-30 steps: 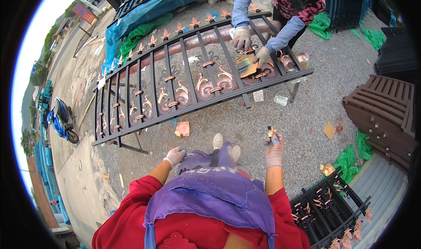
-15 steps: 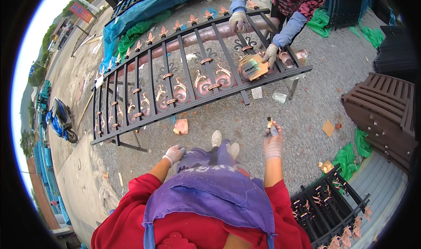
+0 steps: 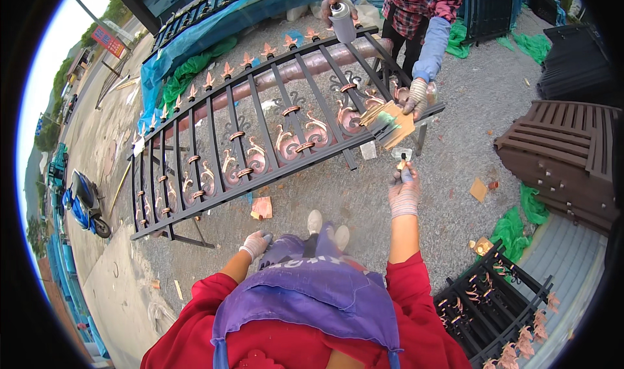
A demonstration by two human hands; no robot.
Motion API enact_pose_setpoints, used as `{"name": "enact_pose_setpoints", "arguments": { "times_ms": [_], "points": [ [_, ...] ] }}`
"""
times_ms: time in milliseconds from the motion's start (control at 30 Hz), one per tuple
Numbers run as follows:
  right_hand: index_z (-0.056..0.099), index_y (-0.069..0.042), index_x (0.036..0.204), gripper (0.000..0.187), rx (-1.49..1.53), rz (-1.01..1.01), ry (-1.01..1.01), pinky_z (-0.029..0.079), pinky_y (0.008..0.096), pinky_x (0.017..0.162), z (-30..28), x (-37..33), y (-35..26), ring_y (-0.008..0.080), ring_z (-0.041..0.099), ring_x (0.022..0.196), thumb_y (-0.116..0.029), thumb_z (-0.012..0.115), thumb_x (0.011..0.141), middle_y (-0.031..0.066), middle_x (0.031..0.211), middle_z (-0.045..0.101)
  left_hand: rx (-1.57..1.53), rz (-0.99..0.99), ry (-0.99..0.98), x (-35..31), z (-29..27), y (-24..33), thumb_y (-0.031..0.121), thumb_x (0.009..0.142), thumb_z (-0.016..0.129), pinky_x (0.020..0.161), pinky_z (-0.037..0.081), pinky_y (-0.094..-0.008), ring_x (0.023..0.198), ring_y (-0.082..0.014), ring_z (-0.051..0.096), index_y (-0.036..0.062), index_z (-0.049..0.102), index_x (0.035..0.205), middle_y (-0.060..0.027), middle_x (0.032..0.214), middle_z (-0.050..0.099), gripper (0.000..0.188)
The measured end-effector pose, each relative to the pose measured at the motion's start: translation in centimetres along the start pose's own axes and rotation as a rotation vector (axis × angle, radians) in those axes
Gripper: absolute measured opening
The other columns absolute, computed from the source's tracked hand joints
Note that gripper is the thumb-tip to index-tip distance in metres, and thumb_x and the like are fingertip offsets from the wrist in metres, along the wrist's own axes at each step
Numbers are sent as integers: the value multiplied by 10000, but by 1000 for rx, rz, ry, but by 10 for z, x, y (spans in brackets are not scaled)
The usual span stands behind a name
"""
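My right hand [image 3: 405, 193], in a pale glove with grey fingertips, pinches a small dark-tipped brush [image 3: 402, 163] upright, just short of the fence panel's near rail. Beside my purple apron [image 3: 305, 294], my left hand [image 3: 255, 244] hangs low, its gloved fingers curled together and nothing visible in them. The black metal fence panel [image 3: 270, 172], with copper-coloured scrolls and spear points, lies across supports before me. On its far side a co-worker's gloved hand holds a spray can [image 3: 342, 23]. That person's other hand holds paint-stained cardboard [image 3: 394, 126] over the panel's right end.
Brown slatted panels [image 3: 559, 158] are stacked at the right. Another black fence panel [image 3: 491, 307] lies at lower right, near green netting [image 3: 512, 232]. Cardboard scraps [image 3: 261, 208] litter the ground. A blue scooter [image 3: 86, 203] stands at the left.
The co-worker has raised the spray can off the panel, up and to the left. The cardboard has shifted toward me. My right hand with the brush has risen slightly.
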State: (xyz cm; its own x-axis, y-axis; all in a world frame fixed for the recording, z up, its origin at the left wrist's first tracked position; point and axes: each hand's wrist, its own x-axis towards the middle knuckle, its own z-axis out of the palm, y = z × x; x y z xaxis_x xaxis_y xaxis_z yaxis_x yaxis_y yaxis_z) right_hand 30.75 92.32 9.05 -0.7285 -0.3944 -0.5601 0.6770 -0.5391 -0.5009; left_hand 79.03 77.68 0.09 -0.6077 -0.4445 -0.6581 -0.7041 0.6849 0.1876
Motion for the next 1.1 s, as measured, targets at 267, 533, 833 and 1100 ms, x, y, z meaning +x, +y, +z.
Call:
{"name": "enact_pose_setpoints", "arguments": {
  "times_ms": [267,533,833,1100],
  "points": [
    [645,-197,1005,167,114,-32,-61,472,250,565,-10,-9,-6,103,568,643,-91,693,884,-8,892,644,-585,-12,84,31,-60,46,160,934,524,799,539,-323,941,-242,666,121,655,1109,-86,1034,680,222],
    [664,-204,995,115,99,-83,-101,473,243,542,-23,-18,-3,107,575,633,-148,682,896,-12,864,652,-1061,176,303,98,-211,130,212,963,590,707,531,-287,795,-132,649,54,617,1171,-57,926,691,262],
    [657,-243,900,167,130,-16,104,398,269,553,-98,-36,0,102,541,642,-112,741,839,-58,863,633,-598,453,598,165,-392,241,288,881,700,927,510,-343,1063,-255,657,10,548,1274,-160,1142,675,505],
    [647,-254,933,224,212,-117,223,427,262,609,-114,-56,-6,100,540,677,-82,745,829,-71,870,631,-305,473,694,209,-415,319,405,808,742,956,487,-423,1125,-367,604,49,478,1367,-199,1257,604,714]
  ]
}}
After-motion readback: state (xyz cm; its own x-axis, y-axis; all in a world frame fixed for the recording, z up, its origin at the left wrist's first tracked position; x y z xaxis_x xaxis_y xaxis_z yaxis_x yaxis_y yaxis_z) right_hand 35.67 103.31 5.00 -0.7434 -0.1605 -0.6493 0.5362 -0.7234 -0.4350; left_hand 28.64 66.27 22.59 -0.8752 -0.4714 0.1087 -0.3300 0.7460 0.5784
